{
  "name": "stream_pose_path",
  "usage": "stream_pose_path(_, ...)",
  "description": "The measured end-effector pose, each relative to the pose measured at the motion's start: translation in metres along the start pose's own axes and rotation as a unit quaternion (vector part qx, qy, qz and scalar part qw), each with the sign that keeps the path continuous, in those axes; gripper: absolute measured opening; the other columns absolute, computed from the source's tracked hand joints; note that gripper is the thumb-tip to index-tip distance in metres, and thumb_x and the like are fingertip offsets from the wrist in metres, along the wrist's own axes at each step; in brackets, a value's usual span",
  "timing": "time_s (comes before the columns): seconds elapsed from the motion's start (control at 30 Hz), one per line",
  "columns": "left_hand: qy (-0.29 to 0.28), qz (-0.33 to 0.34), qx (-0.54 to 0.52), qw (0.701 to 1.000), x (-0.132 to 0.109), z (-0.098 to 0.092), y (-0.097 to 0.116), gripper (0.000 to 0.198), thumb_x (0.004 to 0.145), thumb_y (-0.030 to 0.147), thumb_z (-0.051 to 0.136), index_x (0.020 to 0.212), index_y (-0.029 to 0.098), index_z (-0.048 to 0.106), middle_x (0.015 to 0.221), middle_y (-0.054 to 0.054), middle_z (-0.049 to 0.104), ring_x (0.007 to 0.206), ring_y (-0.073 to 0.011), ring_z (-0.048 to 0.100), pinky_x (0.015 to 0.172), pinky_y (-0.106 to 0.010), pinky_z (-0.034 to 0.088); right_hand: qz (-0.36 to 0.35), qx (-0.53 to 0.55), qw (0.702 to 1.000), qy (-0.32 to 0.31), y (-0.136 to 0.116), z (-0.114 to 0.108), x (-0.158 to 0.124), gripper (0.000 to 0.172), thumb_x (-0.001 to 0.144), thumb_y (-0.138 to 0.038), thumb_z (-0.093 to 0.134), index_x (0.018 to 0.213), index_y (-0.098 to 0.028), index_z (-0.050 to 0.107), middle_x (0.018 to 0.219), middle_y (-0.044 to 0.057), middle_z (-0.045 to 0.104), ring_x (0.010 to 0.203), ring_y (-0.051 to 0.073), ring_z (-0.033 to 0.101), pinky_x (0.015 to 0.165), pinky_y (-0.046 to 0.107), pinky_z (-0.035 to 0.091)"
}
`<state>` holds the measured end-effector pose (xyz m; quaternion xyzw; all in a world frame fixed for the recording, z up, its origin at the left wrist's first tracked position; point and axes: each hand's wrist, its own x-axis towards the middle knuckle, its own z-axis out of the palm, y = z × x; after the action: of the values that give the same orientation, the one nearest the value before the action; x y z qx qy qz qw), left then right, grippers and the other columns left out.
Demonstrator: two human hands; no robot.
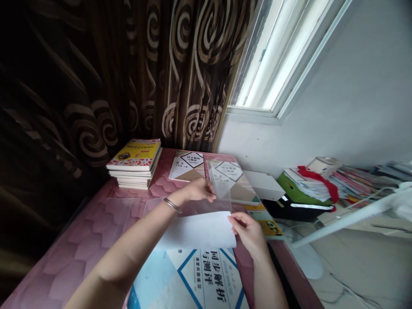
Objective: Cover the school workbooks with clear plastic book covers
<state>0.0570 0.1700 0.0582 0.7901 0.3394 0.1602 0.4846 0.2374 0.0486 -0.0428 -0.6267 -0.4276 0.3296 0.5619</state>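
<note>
In front of me lies a blue and white workbook [206,279] with large Chinese characters on its cover. A plain white sheet or turned-back cover [198,231] stands raised along its far edge. My right hand [246,231] pinches the right corner of this white sheet between thumb and fingers. Just beyond it, my left hand [199,190], with a bangle [173,205] on its wrist, has its fingers closed on a clear plastic sheet [223,204]. The plastic is see-through, so its full outline is hard to make out.
A stack of books [133,167] stands at the back left of the pink quilted tabletop [74,249]. Two similar workbooks [186,165] lie at the back. To the right are a white lamp [350,214], a green folder [299,189] and piled papers. A patterned curtain [180,77] hangs behind.
</note>
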Motion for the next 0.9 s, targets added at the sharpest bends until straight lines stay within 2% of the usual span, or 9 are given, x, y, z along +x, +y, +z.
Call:
stream_pose_path(0.13, 0.0, 0.007, 0.028, 1.0, 0.003, 0.002, -0.004, 0.006, 0.069, 0.018, 0.069, 0.068, 0.013, 0.066, 0.062, -0.001, 0.07, 0.066, -0.014, 0.064, 0.064, -0.022, 0.046, -0.03, 0.035, 0.999, 0.027, 0.0, 0.004, 0.0, 0.049, 0.054, -0.059, 0.078, 0.066, -0.022, 0.049, 0.052, -0.003, 0.057, 0.044, 0.013, 0.053, 0.047, 0.026, 0.046)
stream_pose_path(0.23, 0.006, 0.018, 0.053, 0.998, 0.005, 0.003, -0.007, 0.005, 0.07, 0.019, 0.068, 0.069, 0.014, 0.067, 0.064, -0.001, 0.07, 0.067, -0.013, 0.064, 0.063, -0.021, 0.045, -0.022, 0.05, 0.998, 0.02, 0.001, 0.002, 0.0, 0.05, 0.054, -0.058, 0.079, 0.068, -0.023, 0.046, 0.055, -0.003, 0.059, 0.046, 0.014, 0.056, 0.047, 0.025, 0.046)
stream_pose_path(0.33, 0.012, 0.02, 0.069, 0.997, 0.005, 0.004, -0.009, 0.005, 0.071, 0.018, 0.068, 0.069, 0.014, 0.067, 0.064, -0.001, 0.07, 0.067, -0.0125, 0.064, 0.061, -0.02, 0.044, 0.014, 0.029, 0.999, -0.016, 0.001, -0.007, -0.001, 0.049, 0.054, -0.056, 0.079, 0.07, -0.023, 0.047, 0.061, -0.002, 0.062, 0.047, 0.014, 0.056, 0.04, 0.023, 0.041)
stream_pose_path(0.43, 0.017, 0.019, 0.078, 0.997, 0.004, 0.003, -0.008, 0.005, 0.071, 0.018, 0.068, 0.068, 0.014, 0.068, 0.064, -0.001, 0.07, 0.067, -0.0127, 0.064, 0.06, -0.019, 0.043, 0.036, -0.013, 0.997, -0.071, -0.003, -0.016, -0.004, 0.045, 0.056, -0.055, 0.077, 0.068, -0.022, 0.049, 0.056, -0.003, 0.06, 0.044, 0.013, 0.053, 0.036, 0.021, 0.034)
stream_pose_path(0.53, 0.025, 0.019, 0.079, 0.996, 0.002, 0.002, -0.006, 0.005, 0.071, 0.018, 0.068, 0.068, 0.014, 0.068, 0.064, -0.001, 0.07, 0.066, -0.0125, 0.064, 0.06, -0.02, 0.043, 0.038, -0.013, 0.994, -0.099, -0.008, -0.018, -0.006, 0.046, 0.054, -0.055, 0.078, 0.065, -0.022, 0.048, 0.053, -0.004, 0.057, 0.045, 0.013, 0.053, 0.039, 0.021, 0.037)
stream_pose_path(0.67, 0.016, 0.019, 0.07, 0.997, 0.0, 0.0, -0.001, 0.006, 0.07, 0.019, 0.068, 0.068, 0.014, 0.068, 0.061, 0.0, 0.069, 0.064, -0.0122, 0.063, 0.061, -0.02, 0.043, 0.005, 0.022, 0.996, -0.082, -0.007, -0.014, -0.004, 0.049, 0.054, -0.057, 0.079, 0.065, -0.022, 0.048, 0.056, -0.003, 0.058, 0.047, 0.013, 0.055, 0.048, 0.026, 0.046)
stream_pose_path(0.83, 0.009, 0.021, 0.101, 0.995, 0.002, 0.003, 0.008, 0.004, 0.071, 0.019, 0.069, 0.069, 0.015, 0.069, 0.062, 0.002, 0.068, 0.066, -0.0122, 0.062, 0.06, -0.02, 0.042, -0.036, 0.032, 0.998, -0.04, 0.003, -0.01, 0.001, 0.045, 0.06, -0.055, 0.078, 0.069, -0.022, 0.049, 0.058, -0.002, 0.059, 0.051, 0.015, 0.058, 0.051, 0.027, 0.048)
stream_pose_path(0.9, 0.012, 0.018, 0.133, 0.991, 0.002, 0.005, 0.011, 0.003, 0.071, 0.019, 0.07, 0.071, 0.016, 0.069, 0.065, 0.001, 0.069, 0.068, -0.0131, 0.063, 0.06, -0.02, 0.041, -0.045, 0.033, 0.998, -0.029, 0.006, -0.01, 0.002, 0.044, 0.061, -0.054, 0.077, 0.077, -0.022, 0.052, 0.059, -0.003, 0.06, 0.05, 0.015, 0.059, 0.052, 0.027, 0.049)
